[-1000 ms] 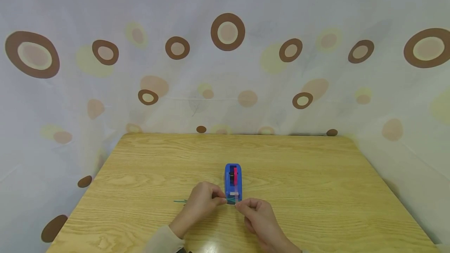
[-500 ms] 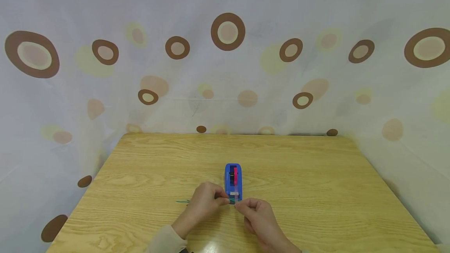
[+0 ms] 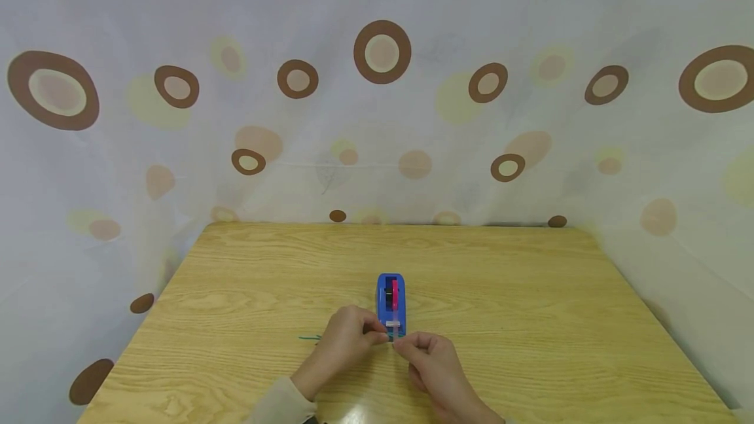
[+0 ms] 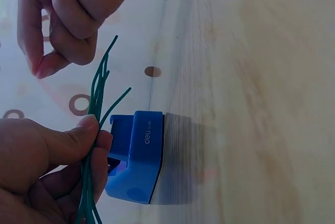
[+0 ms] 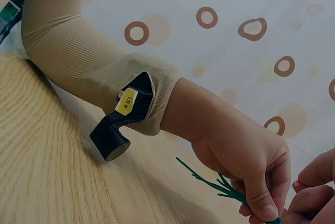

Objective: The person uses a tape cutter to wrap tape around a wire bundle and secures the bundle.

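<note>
Between the thumb and fingers of my left hand (image 3: 347, 337) is a bundle of thin green strands (image 4: 98, 90), wire-like, with their loose ends fanning apart on both sides. A blue tape dispenser (image 3: 382, 300) with a pink-cored roll (image 3: 395, 294) sits just beyond my hands. From its cutter a strip of clear tape (image 3: 396, 330) runs toward me, and my right hand (image 3: 432, 360) pinches its free end. The strands lie close to the tape strip, overlapping it in the head view. In the left wrist view, the right hand is apart from the strands.
The dispenser stands on a wood-grain table (image 3: 518, 293). Behind and beside the table hangs a pale curtain (image 3: 424, 116) with brown ring prints. My left wrist wears a dark camera mount (image 5: 137, 101) over a beige sleeve.
My left hand has slid a little to the right with the green strands, closer to the right fingertips. The right hand and the dispenser stay in place.
</note>
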`<state>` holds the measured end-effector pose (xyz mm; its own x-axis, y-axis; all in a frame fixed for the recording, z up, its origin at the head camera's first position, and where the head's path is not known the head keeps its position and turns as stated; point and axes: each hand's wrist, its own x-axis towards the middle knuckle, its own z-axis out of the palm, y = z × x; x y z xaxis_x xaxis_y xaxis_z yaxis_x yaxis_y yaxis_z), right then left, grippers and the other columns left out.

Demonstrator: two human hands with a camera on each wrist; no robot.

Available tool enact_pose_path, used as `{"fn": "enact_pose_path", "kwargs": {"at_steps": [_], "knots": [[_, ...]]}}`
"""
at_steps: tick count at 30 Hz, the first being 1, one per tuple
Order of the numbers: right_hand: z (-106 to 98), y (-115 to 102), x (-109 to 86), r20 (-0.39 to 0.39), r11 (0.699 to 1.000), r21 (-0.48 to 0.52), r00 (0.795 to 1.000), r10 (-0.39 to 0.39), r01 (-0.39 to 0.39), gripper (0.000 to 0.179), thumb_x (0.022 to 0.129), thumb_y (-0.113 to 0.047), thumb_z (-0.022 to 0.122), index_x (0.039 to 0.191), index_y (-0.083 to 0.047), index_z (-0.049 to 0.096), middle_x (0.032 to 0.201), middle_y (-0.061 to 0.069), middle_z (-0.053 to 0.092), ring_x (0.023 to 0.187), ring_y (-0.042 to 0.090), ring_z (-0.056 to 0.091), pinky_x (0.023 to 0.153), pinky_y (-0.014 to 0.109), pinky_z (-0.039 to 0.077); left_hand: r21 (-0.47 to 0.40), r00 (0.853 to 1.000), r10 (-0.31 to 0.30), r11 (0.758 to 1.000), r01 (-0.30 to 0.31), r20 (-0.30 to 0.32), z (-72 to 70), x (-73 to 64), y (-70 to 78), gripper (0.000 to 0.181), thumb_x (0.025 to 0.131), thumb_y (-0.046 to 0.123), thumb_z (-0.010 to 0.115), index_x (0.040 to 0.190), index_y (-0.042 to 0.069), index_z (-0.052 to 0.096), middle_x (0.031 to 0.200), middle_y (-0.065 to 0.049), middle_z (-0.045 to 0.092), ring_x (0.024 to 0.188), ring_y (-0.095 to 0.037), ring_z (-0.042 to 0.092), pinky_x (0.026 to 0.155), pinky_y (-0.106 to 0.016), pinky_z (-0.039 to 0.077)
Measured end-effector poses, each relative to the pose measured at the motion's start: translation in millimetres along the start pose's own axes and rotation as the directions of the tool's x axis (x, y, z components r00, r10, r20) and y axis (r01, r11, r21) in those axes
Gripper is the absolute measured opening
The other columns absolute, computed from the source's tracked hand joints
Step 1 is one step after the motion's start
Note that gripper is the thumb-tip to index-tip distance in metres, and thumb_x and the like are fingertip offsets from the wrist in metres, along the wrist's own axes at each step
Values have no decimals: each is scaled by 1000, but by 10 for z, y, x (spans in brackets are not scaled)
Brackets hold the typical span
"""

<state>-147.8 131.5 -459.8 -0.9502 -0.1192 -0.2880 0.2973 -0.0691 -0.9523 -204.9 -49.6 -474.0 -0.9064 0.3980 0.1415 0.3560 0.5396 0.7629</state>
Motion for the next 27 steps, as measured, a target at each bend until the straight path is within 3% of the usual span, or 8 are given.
{"fn": "enact_pose_path", "kwargs": {"at_steps": [7,27], "knots": [[5,0,-7,4,1000,7,1000,-3,3,23,93,-18,69,99,4,66,56,-7,42,42,5,29,42,20,24,23,1000,24,999,-24,-13,26,12,-7,8,83,10,80,76,13,77,73,13,68,68,-1,57,61,-21,49],[9,22,-12,5,1000,19,1000,-17,17,20,93,-16,69,96,3,65,56,-8,42,43,4,29,42,20,24,22,1000,15,1000,-15,-7,51,12,45,7,85,13,79,78,14,77,76,11,69,71,-2,57,64,-22,49]]}}
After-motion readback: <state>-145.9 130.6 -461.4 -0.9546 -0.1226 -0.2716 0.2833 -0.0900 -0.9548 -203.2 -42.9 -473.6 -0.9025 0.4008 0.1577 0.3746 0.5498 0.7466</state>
